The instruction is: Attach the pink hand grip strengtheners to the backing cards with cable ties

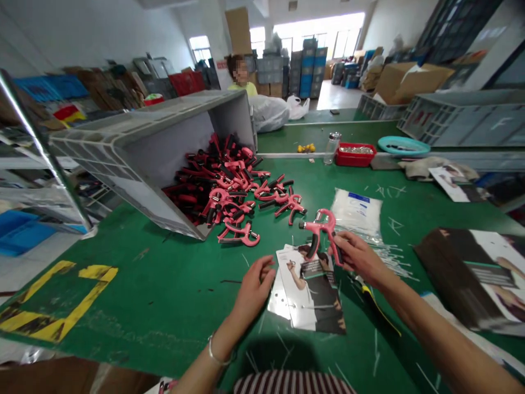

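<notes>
My right hand (356,257) is shut on a pink and black hand grip exerciser (322,235), holding it above a small stack of printed cards (311,290). These cards show a person using the grip. My left hand (254,290) lies open on the green mat, its fingertips at the cards' left edge. Beyond the hands, a heap of similar pink and black exercisers (221,186) spills from a grey plastic crate (164,148) tipped on its side. A bundle of clear plastic bags (356,213) lies just past my right hand.
A larger stack of printed sheets (471,273) lies at the right. Yellow and black tape (61,301) marks the mat at left. Farther back are a red tray of small parts (355,154), a bottle (331,148), and a co-worker (241,76) near stacked crates.
</notes>
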The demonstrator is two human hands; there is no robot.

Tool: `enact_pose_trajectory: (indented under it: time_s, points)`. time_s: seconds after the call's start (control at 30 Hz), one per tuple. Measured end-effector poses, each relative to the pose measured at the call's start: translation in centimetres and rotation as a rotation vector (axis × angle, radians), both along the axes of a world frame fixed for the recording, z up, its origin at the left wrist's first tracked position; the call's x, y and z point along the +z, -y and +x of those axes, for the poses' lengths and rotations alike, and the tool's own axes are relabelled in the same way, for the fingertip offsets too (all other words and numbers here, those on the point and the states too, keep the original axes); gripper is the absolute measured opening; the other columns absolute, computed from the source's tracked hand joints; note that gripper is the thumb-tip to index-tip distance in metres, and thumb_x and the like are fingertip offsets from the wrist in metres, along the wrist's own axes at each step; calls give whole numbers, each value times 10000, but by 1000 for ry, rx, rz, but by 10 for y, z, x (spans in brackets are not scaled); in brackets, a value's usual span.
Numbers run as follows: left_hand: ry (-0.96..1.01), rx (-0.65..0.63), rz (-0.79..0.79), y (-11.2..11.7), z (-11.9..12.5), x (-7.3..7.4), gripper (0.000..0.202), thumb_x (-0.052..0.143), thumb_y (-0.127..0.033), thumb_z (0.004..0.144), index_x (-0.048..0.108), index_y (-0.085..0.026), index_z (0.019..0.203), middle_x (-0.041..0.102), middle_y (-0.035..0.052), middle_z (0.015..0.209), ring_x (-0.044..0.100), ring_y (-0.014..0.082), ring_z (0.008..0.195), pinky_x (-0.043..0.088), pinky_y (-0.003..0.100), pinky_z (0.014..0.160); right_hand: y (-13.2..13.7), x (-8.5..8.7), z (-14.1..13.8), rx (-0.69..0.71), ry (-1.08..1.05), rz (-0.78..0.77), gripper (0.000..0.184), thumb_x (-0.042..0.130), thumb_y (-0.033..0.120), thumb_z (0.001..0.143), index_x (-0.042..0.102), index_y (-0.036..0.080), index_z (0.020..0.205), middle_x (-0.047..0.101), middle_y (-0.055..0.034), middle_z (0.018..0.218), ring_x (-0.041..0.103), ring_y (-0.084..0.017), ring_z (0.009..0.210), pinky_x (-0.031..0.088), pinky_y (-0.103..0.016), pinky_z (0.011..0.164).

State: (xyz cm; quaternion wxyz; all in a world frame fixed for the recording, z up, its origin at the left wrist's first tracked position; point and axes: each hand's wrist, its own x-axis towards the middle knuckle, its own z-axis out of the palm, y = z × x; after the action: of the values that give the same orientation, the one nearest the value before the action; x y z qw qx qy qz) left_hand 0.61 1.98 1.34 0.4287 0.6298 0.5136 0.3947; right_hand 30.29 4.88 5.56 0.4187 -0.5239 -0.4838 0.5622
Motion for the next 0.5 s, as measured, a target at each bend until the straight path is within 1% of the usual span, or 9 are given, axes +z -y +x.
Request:
enact_pose_trajectory:
  time_s: [0.07, 0.1, 0.13, 0.2, 0.3, 0.37, 0.4, 0.43, 0.5]
  points:
    - [-15, -79, 109, -12, 12, 11, 493, 572, -293, 906, 462, -218, 1381, 549, 134, 1319, 630, 192, 1044, 489, 378, 959, 22, -2, -12, 103, -117, -106, 335, 551, 537, 909, 492, 214, 969, 671, -17, 798, 440, -63, 455, 243, -166, 370]
    - [-33, -121, 146, -17, 17, 15, 531, 582, -283, 903, 434, -231, 1410, 526, 130, 1338, 624, 188, 1048, 485, 373, 963, 30, -3, -19, 134, -156, -142, 345, 560, 542, 902, 489, 210, 964, 671, -18, 791, 425, -58, 447, 228, -161, 361]
    - [-59, -160, 172, -21, 21, 18, 526, 583, -275, 904, 441, -237, 1410, 534, 119, 1317, 620, 184, 1034, 486, 363, 953, 36, -5, -25, 155, -185, -169, 354, 568, 547, 896, 484, 208, 958, 671, -19, 784, 416, -55, 442, 220, -159, 355]
    - [-123, -213, 204, -27, 25, 19, 433, 579, -264, 908, 530, -234, 1337, 590, 86, 1197, 612, 177, 980, 492, 337, 905, 42, -10, -33, 182, -209, -209, 370, 576, 557, 886, 472, 207, 951, 668, -19, 769, 430, -60, 446, 228, -156, 352]
    - [-192, -214, 207, -23, 23, 7, 294, 578, -261, 909, 626, -221, 1197, 625, 52, 1038, 592, 168, 886, 490, 308, 820, 41, -17, -32, 247, -146, -245, 375, 540, 572, 899, 468, 209, 957, 667, -19, 766, 455, -74, 448, 261, -169, 361]
    - [-218, -192, 182, -11, 22, -6, 258, 582, -254, 909, 629, -213, 1159, 635, 48, 1005, 586, 168, 856, 485, 315, 813, 39, -23, -26, 323, -16, -241, 371, 481, 581, 924, 479, 212, 956, 663, -14, 749, 449, -86, 431, 290, -193, 376]
    - [-239, -192, 176, -3, 23, -12, 236, 585, -252, 908, 632, -213, 1136, 644, 47, 992, 585, 175, 864, 479, 329, 832, 39, -26, -22, 365, 88, -211, 370, 461, 579, 933, 497, 211, 942, 660, -15, 744, 460, -96, 438, 322, -211, 400]
    - [-265, -203, 176, 6, 23, -18, 214, 591, -253, 907, 637, -217, 1113, 654, 47, 984, 583, 186, 883, 470, 346, 854, 40, -28, -18, 392, 221, -160, 372, 445, 571, 942, 522, 207, 917, 657, -21, 744, 489, -113, 467, 365, -233, 442]
    - [-331, -243, 189, 22, 26, -25, 183, 601, -264, 905, 645, -230, 1079, 665, 50, 994, 571, 211, 940, 448, 378, 893, 49, -35, -10, 363, 535, -20, 378, 426, 537, 959, 567, 201, 855, 652, -46, 777, 566, -162, 592, 442, -288, 582]
